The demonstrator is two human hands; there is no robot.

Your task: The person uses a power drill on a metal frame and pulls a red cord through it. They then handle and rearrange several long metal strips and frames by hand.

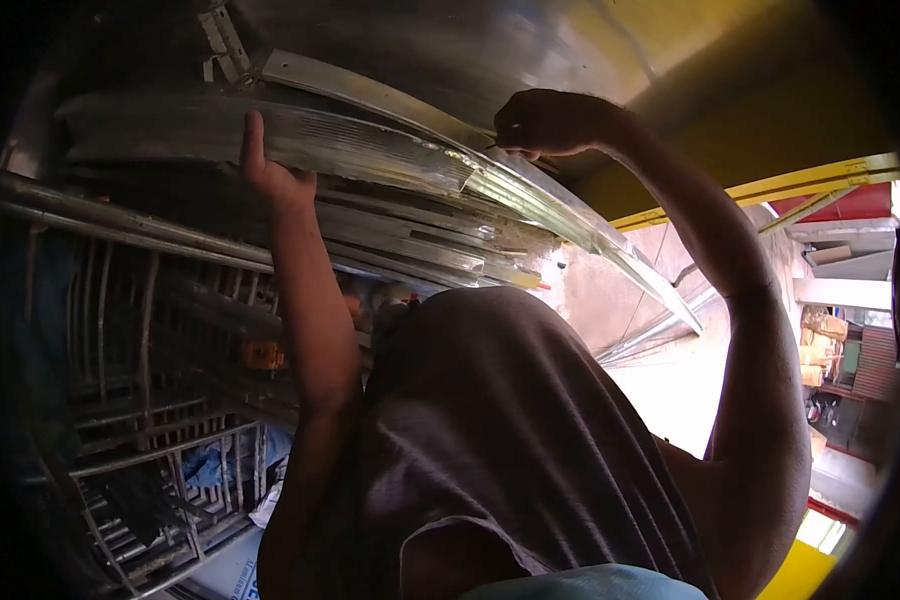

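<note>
My left hand (280, 180) is raised at the upper left, its thumb upright across the face of a wide ribbed metal profile (370, 145). The other fingers are hidden behind the profile, which the hand appears to grip at its lower edge. My right hand (555, 122) is closed in a fist beside a long, narrow metal strip (400, 102). A thin dark tip shows at the fist's edge; what it belongs to cannot be made out. The strip runs from the upper left down to the right, passing just below my right hand.
More long metal profiles (400, 240) lie stacked below the ribbed one. A metal pipe (170, 233) and barred racks (160, 450) stand at the left. A yellow panel (770, 130) is at the upper right. Blue cloth (215, 462) lies by the lower rack.
</note>
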